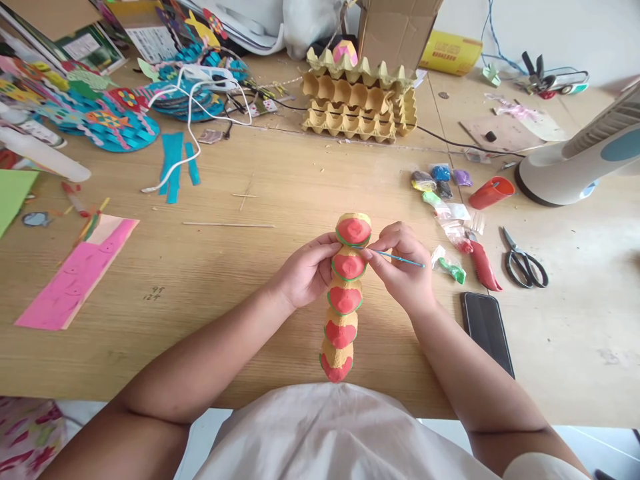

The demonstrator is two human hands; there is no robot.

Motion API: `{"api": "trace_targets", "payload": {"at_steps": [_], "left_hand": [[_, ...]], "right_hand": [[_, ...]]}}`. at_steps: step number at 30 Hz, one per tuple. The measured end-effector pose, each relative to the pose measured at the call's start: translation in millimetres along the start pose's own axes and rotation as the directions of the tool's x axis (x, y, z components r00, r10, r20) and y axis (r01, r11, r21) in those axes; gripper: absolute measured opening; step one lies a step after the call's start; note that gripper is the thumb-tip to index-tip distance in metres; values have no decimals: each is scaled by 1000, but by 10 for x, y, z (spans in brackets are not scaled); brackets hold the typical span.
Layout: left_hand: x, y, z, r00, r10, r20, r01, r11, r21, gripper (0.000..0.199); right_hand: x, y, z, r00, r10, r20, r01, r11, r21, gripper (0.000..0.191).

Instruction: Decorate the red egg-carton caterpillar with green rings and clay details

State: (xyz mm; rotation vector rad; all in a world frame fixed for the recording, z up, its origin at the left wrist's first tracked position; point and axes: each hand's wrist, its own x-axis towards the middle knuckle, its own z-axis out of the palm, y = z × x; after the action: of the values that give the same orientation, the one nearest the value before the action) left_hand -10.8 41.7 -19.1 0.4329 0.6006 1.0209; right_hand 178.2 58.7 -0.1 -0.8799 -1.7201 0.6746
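trays point(346, 92) on tbl point(280, 170) behind cup strip point(345, 300)

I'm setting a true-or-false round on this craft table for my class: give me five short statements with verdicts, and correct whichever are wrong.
1. The left hand holds the strip of cups. True.
2. The strip of cups has only three cups. False: it has five.
3. The right hand holds a thin blue stick. True.
4. The scissors lie on the table, farther from the person than the phone. True.
5. The phone lies to the left of the strip of cups. False: it lies to the right.
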Motion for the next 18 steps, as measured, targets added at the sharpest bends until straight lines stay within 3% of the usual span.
{"api": "trace_targets", "payload": {"at_steps": [11,18], "left_hand": [[-22,-1,2,999,-28,17,28,999,-47,19],[-26,-9,2,999,2,34,-1,1000,-31,20]], "right_hand": [[-5,16,17,987,-157,-47,150,982,-113,18],[-7,0,6,985,-169,-31,163,978,-133,18]]}}
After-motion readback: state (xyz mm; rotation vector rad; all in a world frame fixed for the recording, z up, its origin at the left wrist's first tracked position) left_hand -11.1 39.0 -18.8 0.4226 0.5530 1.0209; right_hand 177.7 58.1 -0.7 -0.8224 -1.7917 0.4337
